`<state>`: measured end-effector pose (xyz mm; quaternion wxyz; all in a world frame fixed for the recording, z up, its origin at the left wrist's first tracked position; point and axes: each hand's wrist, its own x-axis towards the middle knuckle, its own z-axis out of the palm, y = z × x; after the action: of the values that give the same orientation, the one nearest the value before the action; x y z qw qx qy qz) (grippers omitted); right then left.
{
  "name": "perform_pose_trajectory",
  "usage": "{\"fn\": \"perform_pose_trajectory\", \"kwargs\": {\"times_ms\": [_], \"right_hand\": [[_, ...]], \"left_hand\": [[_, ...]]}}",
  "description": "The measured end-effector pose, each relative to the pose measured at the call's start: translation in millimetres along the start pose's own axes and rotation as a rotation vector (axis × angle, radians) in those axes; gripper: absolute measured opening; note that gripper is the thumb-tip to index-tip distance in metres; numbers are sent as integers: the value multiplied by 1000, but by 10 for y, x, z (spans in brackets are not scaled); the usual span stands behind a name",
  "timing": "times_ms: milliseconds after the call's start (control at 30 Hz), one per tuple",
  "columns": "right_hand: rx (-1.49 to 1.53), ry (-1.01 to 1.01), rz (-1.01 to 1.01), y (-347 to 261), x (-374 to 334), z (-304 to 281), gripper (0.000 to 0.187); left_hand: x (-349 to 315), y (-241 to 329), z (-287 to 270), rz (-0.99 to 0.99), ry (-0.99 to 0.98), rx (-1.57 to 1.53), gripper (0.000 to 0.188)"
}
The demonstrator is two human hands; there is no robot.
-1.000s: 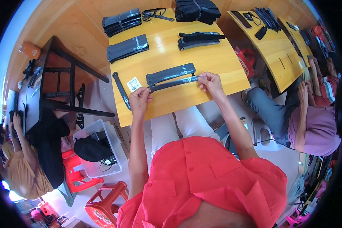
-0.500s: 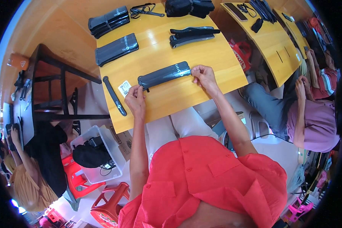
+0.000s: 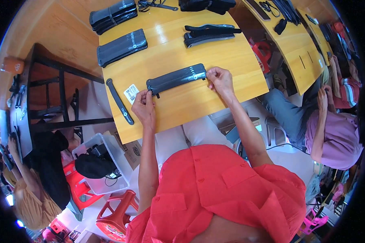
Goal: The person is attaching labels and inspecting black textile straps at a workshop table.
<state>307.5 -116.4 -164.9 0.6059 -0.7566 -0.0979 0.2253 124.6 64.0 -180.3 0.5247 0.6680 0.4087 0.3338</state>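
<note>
A long flat black pouch-like piece (image 3: 176,81) with a glossy printed right end lies across the near part of the yellow table. My left hand (image 3: 144,107) is closed in a pinch at its lower left corner. At the right end, my right hand (image 3: 220,82) has thumb and index finger pinched at the edge. Small dark tabs stick out below the piece at both ends. A white label sheet (image 3: 131,93) lies just beyond my left hand, and left of that is a narrow black strap (image 3: 119,101).
Stacks of similar black pieces (image 3: 122,47) (image 3: 113,16) line the table's far left. Black straps (image 3: 211,35) and a dark bundle (image 3: 207,5) lie far right. A clear plastic bin (image 3: 105,178) and red stool (image 3: 117,212) stand lower left. Co-workers sit on both sides.
The view has shifted slightly, so the table's things sit a little differently in the picture. Both hands stay at the ends of the black piece.
</note>
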Motion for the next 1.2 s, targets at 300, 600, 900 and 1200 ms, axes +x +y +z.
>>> {"fn": "perform_pose_trajectory", "kwargs": {"times_ms": [300, 600, 900, 1200], "right_hand": [[31, 12, 12, 14, 10, 0, 9], [13, 26, 3, -30, -5, 16, 10], [22, 26, 29, -42, -11, 29, 8], [-2, 45, -21, -27, 3, 40, 10]], "left_hand": [[-1, 21, 12, 23, 19, 29, 8], [-13, 56, 6, -23, 18, 50, 7], [-22, 74, 21, -5, 30, 4, 7], [-7, 23, 16, 11, 26, 18, 6]]}}
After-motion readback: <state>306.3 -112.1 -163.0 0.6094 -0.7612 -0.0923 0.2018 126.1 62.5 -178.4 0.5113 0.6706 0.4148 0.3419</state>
